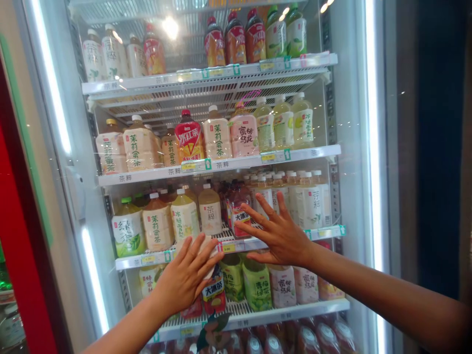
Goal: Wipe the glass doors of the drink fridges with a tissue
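Observation:
Both hands are raised in front of a drinks fridge with a glass door. My left hand [186,275] lies flat with fingers close together, on or just before the glass. A white tissue-like piece [211,246] shows between and beyond its fingers, pressed under them; its full shape is hidden. To the right and a little higher, my right hand [282,233] has its fingers spread wide and holds nothing. It is at the glass too, in front of a dark red iced tea bottle [241,214] and white-labelled tea bottles [309,201] on the third shelf.
Several shelves of bottles stand behind the glass, among them a green tea bottle [127,228] and green bottles [257,285] lower down. Bright light strips [374,147] line both sides. A red panel [25,221] is at the far left.

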`<action>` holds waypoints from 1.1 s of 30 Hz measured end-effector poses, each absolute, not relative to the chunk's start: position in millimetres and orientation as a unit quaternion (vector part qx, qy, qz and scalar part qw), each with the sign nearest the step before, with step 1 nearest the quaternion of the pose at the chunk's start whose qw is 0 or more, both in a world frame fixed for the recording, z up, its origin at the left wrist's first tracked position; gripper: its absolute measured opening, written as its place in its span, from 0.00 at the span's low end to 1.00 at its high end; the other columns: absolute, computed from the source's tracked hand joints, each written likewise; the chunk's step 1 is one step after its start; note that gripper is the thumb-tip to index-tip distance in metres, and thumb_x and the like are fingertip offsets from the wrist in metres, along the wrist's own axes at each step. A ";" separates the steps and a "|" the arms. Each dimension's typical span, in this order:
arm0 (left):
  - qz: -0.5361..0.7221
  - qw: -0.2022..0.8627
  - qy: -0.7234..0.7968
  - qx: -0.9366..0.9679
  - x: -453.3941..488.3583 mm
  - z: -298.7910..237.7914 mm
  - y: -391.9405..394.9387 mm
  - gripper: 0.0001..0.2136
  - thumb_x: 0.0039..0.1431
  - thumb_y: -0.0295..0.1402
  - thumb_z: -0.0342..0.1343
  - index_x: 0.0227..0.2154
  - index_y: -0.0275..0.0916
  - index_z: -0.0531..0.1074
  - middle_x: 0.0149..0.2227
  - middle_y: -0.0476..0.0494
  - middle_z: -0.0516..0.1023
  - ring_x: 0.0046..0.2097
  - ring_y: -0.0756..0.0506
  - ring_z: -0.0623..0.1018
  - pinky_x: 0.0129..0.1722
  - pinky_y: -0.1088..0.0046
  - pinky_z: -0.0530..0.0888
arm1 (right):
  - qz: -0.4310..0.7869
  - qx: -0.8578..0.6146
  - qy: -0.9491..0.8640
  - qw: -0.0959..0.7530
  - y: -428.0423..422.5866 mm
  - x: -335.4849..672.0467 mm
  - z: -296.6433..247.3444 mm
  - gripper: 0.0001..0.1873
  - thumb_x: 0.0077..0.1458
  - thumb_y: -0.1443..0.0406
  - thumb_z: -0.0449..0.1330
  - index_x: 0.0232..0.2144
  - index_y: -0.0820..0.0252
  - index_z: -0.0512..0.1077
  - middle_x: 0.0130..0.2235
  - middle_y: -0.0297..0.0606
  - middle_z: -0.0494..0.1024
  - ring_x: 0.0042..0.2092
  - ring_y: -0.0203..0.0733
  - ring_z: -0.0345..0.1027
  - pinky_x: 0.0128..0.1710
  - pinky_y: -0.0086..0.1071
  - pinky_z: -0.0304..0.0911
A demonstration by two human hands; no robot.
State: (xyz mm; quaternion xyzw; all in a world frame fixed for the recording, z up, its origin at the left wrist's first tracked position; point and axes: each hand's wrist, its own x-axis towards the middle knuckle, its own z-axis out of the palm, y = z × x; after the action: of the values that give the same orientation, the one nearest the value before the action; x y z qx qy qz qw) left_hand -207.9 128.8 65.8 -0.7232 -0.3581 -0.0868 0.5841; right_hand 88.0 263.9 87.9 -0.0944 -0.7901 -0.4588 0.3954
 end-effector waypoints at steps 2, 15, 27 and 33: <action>-0.104 0.587 -0.374 -0.711 -210.3 87.7 131.0 0.38 0.66 0.49 0.52 0.73 0.40 0.48 0.77 0.39 0.41 0.77 0.31 0.38 0.75 0.49 0.42 | -0.460 -0.093 -0.790 0.395 263.7 88.3 87.9 0.51 0.59 0.38 0.58 0.75 0.48 0.46 0.76 0.42 0.41 0.75 0.72 0.30 0.70 0.74 0.23; -0.127 0.575 -0.391 -0.707 -195.8 92.2 138.7 0.36 0.67 0.47 0.51 0.73 0.43 0.47 0.77 0.41 0.37 0.77 0.31 0.38 0.74 0.48 0.46 | -0.446 -0.077 -0.792 0.409 262.2 88.3 88.6 0.51 0.58 0.39 0.60 0.74 0.49 0.47 0.76 0.41 0.41 0.76 0.68 0.29 0.71 0.72 0.21; -0.082 0.578 -0.336 -0.739 -201.2 80.2 126.8 0.36 0.67 0.50 0.50 0.73 0.56 0.43 0.77 0.59 0.39 0.77 0.45 0.39 0.75 0.62 0.47 | -0.434 -0.065 -0.793 0.423 264.5 87.9 87.4 0.48 0.59 0.40 0.60 0.73 0.49 0.51 0.75 0.42 0.45 0.76 0.68 0.30 0.70 0.74 0.25; -0.141 0.576 -0.423 -0.685 -205.8 92.8 133.8 0.38 0.67 0.44 0.52 0.74 0.39 0.44 0.76 0.32 0.40 0.76 0.27 0.38 0.72 0.37 0.47 | -0.437 -0.071 -0.794 0.417 264.6 87.9 88.2 0.49 0.58 0.40 0.60 0.73 0.47 0.50 0.76 0.41 0.45 0.76 0.68 0.30 0.69 0.75 0.27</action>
State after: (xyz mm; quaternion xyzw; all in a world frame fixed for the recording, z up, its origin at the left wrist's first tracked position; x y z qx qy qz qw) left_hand -205.8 133.8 92.8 -0.6850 -0.4227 -0.1415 0.5763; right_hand 87.9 264.6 88.2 -0.0708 -0.7936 -0.4370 0.4174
